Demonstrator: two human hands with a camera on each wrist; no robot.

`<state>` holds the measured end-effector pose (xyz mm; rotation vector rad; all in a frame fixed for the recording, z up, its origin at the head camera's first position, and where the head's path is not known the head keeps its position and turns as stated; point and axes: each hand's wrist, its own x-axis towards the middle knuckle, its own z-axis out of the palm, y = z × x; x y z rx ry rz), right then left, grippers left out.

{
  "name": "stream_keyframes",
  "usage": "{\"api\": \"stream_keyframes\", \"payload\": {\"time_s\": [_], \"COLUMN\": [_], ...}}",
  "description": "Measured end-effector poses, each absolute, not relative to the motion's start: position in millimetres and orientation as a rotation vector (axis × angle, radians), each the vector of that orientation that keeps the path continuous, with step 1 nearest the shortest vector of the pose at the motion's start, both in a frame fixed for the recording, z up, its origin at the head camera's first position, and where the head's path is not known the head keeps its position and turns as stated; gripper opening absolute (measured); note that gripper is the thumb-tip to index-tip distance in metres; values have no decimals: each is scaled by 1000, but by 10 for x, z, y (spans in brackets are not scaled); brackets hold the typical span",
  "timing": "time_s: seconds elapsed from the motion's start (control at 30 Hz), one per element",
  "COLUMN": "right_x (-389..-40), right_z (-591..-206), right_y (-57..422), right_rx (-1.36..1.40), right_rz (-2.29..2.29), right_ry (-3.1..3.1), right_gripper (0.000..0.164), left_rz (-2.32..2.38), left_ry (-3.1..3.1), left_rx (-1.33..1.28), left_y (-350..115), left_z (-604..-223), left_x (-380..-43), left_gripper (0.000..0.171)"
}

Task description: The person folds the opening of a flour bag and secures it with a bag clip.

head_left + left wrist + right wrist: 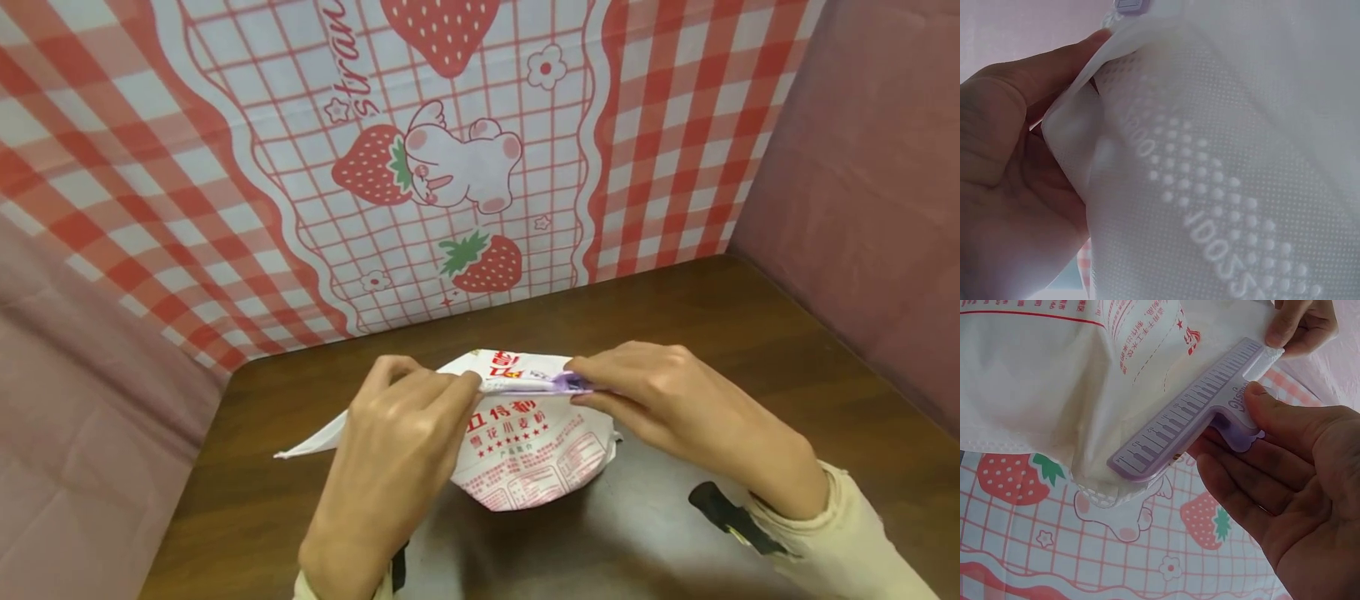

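A white flour bag [525,475] with red print hangs between both hands above the table, its top folded over. My left hand [397,450] pinches one end of the fold; in the left wrist view its thumb and fingers hold the embossed white bag [1229,144]. A purple bag clip [1185,406] with piano-key markings lies along the fold in the right wrist view. Thumb and fingers of my right hand [667,408] grip the clip's handle. Whether the clip is fully clamped cannot be told. In the head view, the hands and bag mostly hide the clip.
Below the bag is a grey mat [645,533] on a brown wooden table [675,308]. A strawberry-patterned checked cloth [300,167] hangs behind, with pink curtains [870,167] at the sides. A black strap end [735,517] shows by the right sleeve.
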<state>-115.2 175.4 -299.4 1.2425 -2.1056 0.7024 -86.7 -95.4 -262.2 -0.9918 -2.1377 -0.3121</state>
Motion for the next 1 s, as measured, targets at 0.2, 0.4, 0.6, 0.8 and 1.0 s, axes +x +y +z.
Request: {"api": "stream_keyframes", "payload": {"time_s": [0.2, 0.4, 0.6, 0.8, 1.0], "right_x": [-1128, -1084, -1060, -1137, -1210], "right_z": [-2995, -2970, -2968, -3002, -3013], "right_y": [1734, 1743, 1767, 1821, 1825], "right_rx": [1203, 1132, 1130, 1238, 1312], "right_rz": [674, 608, 633, 755, 862], "right_ry": [-2200, -2349, -2386, -2258, -2246], "right_gripper": [44, 29, 37, 38, 29], "left_rz": [-323, -348, -350, -350, -348], "left_ry": [-2149, -2169, -2183, -2180, -2160], "left_rx": [-999, -1006, -1011, -1007, -1015], "left_y": [-973, -990, -983, -987, -981], "left_z": [-2631, -2650, -2650, -2656, -2646], "left_x": [-879, -871, -865, -865, -874], "left_gripper": [11, 5, 4, 4, 4]}}
